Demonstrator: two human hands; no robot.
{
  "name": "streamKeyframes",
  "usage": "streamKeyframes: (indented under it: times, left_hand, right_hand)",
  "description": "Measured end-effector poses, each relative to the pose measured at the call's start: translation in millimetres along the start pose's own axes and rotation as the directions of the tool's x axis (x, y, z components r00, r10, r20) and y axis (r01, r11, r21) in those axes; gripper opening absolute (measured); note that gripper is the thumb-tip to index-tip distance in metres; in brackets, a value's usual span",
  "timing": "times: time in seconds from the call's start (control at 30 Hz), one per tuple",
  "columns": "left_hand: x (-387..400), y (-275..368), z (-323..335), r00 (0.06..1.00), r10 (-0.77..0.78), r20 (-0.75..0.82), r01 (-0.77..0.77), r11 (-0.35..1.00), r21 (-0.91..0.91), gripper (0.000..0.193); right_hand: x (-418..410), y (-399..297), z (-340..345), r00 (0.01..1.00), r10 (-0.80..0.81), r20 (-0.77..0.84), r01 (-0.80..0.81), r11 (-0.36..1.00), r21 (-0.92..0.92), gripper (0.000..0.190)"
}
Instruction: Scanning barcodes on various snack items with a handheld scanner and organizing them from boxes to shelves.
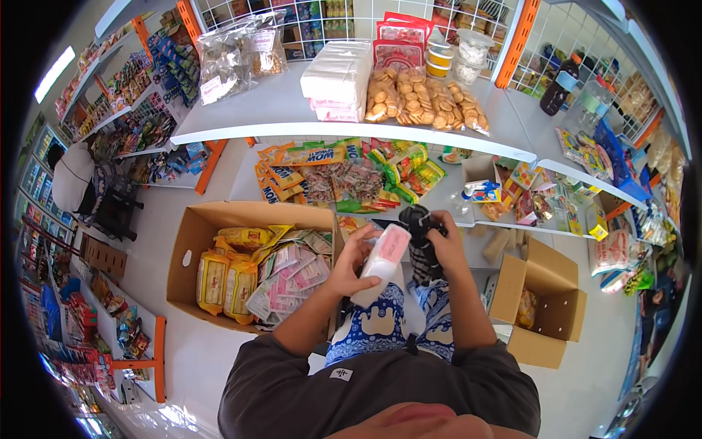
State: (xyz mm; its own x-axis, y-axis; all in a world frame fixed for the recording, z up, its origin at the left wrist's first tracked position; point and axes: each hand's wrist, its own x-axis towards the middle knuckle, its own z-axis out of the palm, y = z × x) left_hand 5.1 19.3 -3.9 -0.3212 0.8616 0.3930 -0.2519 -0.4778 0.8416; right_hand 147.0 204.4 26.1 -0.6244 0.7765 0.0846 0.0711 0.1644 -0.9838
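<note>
My left hand point(351, 263) grips a white plastic-wrapped pack point(381, 266) with a pink printed end, holding it tilted above my lap. Bunched in my right hand point(448, 241) is a dark checked cloth point(421, 236), its lower part hanging down. On the upper shelf straight ahead, a stack of similar white packs point(337, 74) stands beside clear bags of round biscuits point(419, 101). To the left of my left hand sits an open cardboard box point(184, 263). Inside it lie yellow-wrapped packs point(226, 280) and many pink and white sachets point(296, 269).
Lower shelf goods include orange and green snack packets point(315, 156) and a blue-topped spray bottle point(477, 191). Another open cardboard box point(548, 302) stands on the floor at right. The upper shelf's front edge point(351, 131) overhangs the lower one. A person point(77, 178) sits at far left.
</note>
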Motion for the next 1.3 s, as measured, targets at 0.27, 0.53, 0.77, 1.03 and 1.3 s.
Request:
streamKeyframes:
  times: [0.27, 0.53, 0.77, 1.03, 1.3]
  left_hand:
    - [3, 12, 2, 0.917, -0.297, 0.267, 0.135, 0.86, 0.493, 0.081]
    - [-2, 8, 12, 0.949, -0.307, 0.071, 0.196, 0.751, 0.631, 0.091]
    - [-9, -18, 1, 0.927, -0.061, -0.369, 0.112, 0.987, 0.118, 0.071]
    - [-5, -19, -4, 0.921, -0.109, -0.373, 0.142, 0.988, 0.061, 0.06]
    - [-3, -10, -16, 0.945, 0.076, -0.317, 0.125, 0.813, 0.568, 0.04]
  right_hand:
    - [-8, 18, -7, 0.904, 0.182, 0.388, -0.207, 0.978, 0.022, 0.02]
    - [-16, 24, 2, 0.943, 0.272, 0.194, -0.334, 0.737, 0.588, 0.013]
    - [-68, 4, 30, 0.942, -0.199, 0.27, 0.214, 0.977, -0.027, 0.053]
    - [-88, 5, 55, 0.932, -0.151, 0.33, 0.15, 0.988, 0.031, 0.093]
    - [-44, -53, 6, 0.943, -0.148, 0.297, -0.006, 0.888, 0.461, 0.081]
